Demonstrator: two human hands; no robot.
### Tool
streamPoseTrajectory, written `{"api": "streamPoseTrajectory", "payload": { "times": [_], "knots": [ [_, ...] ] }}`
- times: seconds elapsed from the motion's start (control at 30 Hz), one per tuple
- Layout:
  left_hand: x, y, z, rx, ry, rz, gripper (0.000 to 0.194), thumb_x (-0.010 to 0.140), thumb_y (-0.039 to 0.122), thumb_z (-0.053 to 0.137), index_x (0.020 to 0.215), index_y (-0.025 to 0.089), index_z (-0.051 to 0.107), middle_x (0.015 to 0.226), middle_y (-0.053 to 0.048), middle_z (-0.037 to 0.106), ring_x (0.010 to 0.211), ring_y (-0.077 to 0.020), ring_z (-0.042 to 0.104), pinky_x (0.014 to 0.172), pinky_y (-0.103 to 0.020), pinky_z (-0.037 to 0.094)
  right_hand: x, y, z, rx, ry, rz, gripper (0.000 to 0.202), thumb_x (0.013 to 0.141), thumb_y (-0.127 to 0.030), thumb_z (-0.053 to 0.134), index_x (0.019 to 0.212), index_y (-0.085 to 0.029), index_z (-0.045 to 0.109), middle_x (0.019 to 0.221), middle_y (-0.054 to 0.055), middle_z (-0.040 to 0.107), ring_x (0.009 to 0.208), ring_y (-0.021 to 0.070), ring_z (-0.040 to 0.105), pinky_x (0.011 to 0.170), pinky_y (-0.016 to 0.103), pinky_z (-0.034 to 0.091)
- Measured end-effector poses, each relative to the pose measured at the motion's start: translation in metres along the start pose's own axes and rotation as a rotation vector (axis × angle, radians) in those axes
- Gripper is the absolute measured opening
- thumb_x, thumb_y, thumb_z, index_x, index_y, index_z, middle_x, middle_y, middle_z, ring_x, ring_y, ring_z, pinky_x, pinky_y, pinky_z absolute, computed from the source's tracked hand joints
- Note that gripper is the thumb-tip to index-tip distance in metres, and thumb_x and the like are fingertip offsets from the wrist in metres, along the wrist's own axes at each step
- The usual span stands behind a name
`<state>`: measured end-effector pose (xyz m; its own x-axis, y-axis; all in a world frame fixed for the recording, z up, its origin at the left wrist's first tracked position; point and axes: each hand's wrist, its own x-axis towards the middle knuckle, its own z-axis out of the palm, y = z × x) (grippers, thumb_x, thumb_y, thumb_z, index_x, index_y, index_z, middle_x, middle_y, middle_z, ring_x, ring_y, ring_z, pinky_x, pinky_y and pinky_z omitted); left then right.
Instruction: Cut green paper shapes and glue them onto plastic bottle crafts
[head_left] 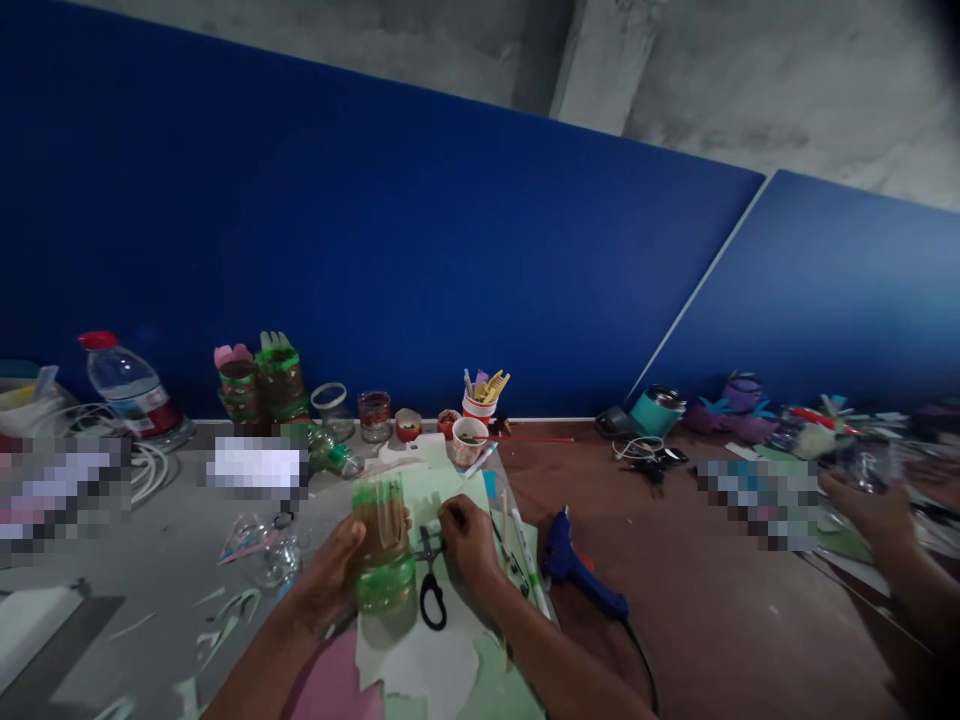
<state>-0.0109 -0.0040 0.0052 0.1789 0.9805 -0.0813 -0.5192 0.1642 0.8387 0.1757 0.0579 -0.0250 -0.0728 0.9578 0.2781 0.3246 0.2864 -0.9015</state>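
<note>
A clear plastic cup (384,545) painted green and brown is upright in my left hand (335,572), whose fingers wrap round its left side. My right hand (469,540) is beside it over pale green paper, its fingers curled together; what they hold, if anything, is too small to make out. Black-handled scissors (432,590) lie on the paper between the cup and my right hand. White and green paper scraps (435,665) spread beneath, with a pink sheet (337,680) at the lower left. A blue glue gun (581,570) lies right of my right forearm.
Along the blue partition stand a red-capped bottle (135,385), painted bottle pieces (281,385), paint cups (469,440) and a teal container (656,412). A crumpled clear plastic piece (262,550) lies left. Another person's hand (870,510) holds a clear cup at right.
</note>
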Motion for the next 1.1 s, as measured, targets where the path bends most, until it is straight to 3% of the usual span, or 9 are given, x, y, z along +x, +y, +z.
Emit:
{"api": "streamPoseTrajectory", "payload": {
  "times": [0.23,0.4,0.5,0.67,0.77,0.9,1.0,1.1],
  "knots": [
    [0.003,0.003,-0.008,-0.097,0.04,-0.045,0.052,0.067,0.052,0.072,0.107,0.018,0.069,0.103,-0.011,0.071,0.088,-0.0264,0.066,0.071,-0.037,0.055,0.003,0.0,-0.005,-0.164,0.004,-0.028,0.017,0.076,-0.022,0.049,0.068,-0.016,0.063,0.062,0.002,0.062,0.058,0.0135,0.052,0.056,0.023,0.036],
    [0.005,0.0,-0.006,-0.083,0.063,-0.111,0.049,0.068,0.051,0.071,0.102,0.016,0.07,0.098,-0.012,0.072,0.088,-0.0283,0.067,0.071,-0.039,0.056,0.002,-0.002,-0.005,-0.301,0.027,-0.133,0.014,0.079,-0.02,0.052,0.071,-0.017,0.063,0.065,0.002,0.063,0.062,0.0149,0.053,0.063,0.026,0.037],
    [0.006,-0.002,-0.002,-0.064,0.079,-0.133,0.05,0.067,0.049,0.073,0.104,0.017,0.069,0.105,-0.012,0.072,0.099,-0.0297,0.065,0.08,-0.039,0.055,0.004,-0.006,-0.006,-0.285,0.099,-0.235,0.013,0.077,-0.015,0.051,0.077,-0.018,0.064,0.077,0.004,0.064,0.075,0.0171,0.056,0.073,0.028,0.039],
    [0.012,-0.007,-0.004,-0.021,0.128,-0.187,0.048,0.062,0.047,0.076,0.099,0.018,0.071,0.101,-0.009,0.074,0.098,-0.0317,0.066,0.076,-0.036,0.057,0.013,-0.024,-0.019,-0.19,0.14,-0.241,0.014,0.077,-0.016,0.053,0.085,-0.017,0.064,0.082,0.005,0.062,0.071,0.0149,0.055,0.067,0.025,0.043],
    [0.018,-0.012,-0.01,-0.059,0.155,-0.209,0.05,0.055,0.047,0.08,0.095,0.019,0.072,0.095,-0.007,0.076,0.091,-0.0327,0.068,0.071,-0.038,0.059,0.017,-0.043,-0.046,-0.196,0.04,-0.186,0.015,0.078,-0.019,0.055,0.088,-0.018,0.066,0.08,0.002,0.064,0.071,0.014,0.057,0.066,0.024,0.044],
    [0.018,-0.014,-0.015,-0.09,0.111,-0.209,0.048,0.06,0.048,0.077,0.098,0.019,0.071,0.101,-0.007,0.075,0.092,-0.0312,0.068,0.072,-0.038,0.059,0.015,-0.06,-0.106,-0.345,-0.119,-0.194,0.019,0.076,-0.022,0.061,0.093,-0.018,0.067,0.084,0.002,0.068,0.072,0.0146,0.06,0.067,0.024,0.044],
    [0.016,-0.011,-0.012,-0.086,0.098,-0.218,0.047,0.061,0.048,0.076,0.098,0.019,0.072,0.101,-0.009,0.074,0.091,-0.0309,0.068,0.072,-0.037,0.058,0.004,-0.054,-0.152,-0.594,-0.123,-0.078,0.021,0.077,-0.023,0.059,0.096,-0.019,0.068,0.089,0.004,0.07,0.078,0.0176,0.062,0.071,0.026,0.043],
    [0.014,-0.009,-0.007,-0.093,0.084,-0.239,0.054,0.061,0.048,0.076,0.105,0.019,0.069,0.098,-0.01,0.075,0.091,-0.0332,0.068,0.073,-0.04,0.058,-0.015,-0.034,-0.18,-0.936,-0.182,0.11,0.035,0.076,-0.026,0.06,0.109,-0.018,0.065,0.106,0.011,0.066,0.096,0.0251,0.061,0.08,0.032,0.042]
  ]
}}
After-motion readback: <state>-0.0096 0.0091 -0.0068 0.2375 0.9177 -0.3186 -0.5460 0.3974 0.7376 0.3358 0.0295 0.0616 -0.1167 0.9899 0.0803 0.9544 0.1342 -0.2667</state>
